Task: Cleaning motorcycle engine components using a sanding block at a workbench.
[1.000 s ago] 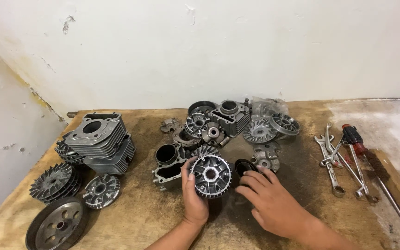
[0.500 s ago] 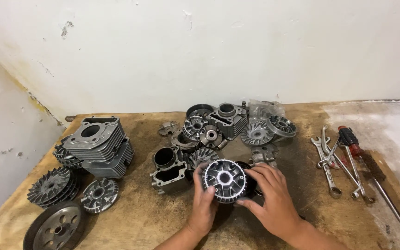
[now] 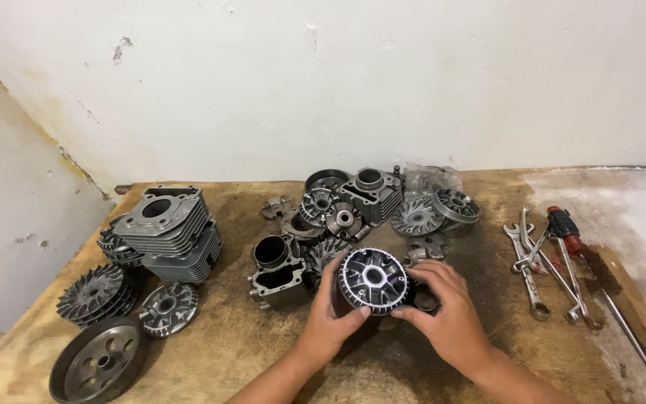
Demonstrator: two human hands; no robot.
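Both hands hold one round finned pulley face above the bench.

I see my left hand (image 3: 328, 318) and right hand (image 3: 443, 314) gripping the finned pulley face (image 3: 373, 280) from opposite sides, fingers curled around its rim and thumbs pressing at the lower edge, so the hub side is tilted up toward me, probably for looking at it. Just behind my left fingers (image 3: 335, 275) stands a small cylinder block (image 3: 278, 271); beyond my right fingertips (image 3: 434, 271) lies a small flat metal piece (image 3: 429, 246). The wrenches (image 3: 530, 258) and a red-handled screwdriver (image 3: 564, 227) rest well apart, to the right of my right hand, on the wooden bench (image 3: 263, 352).
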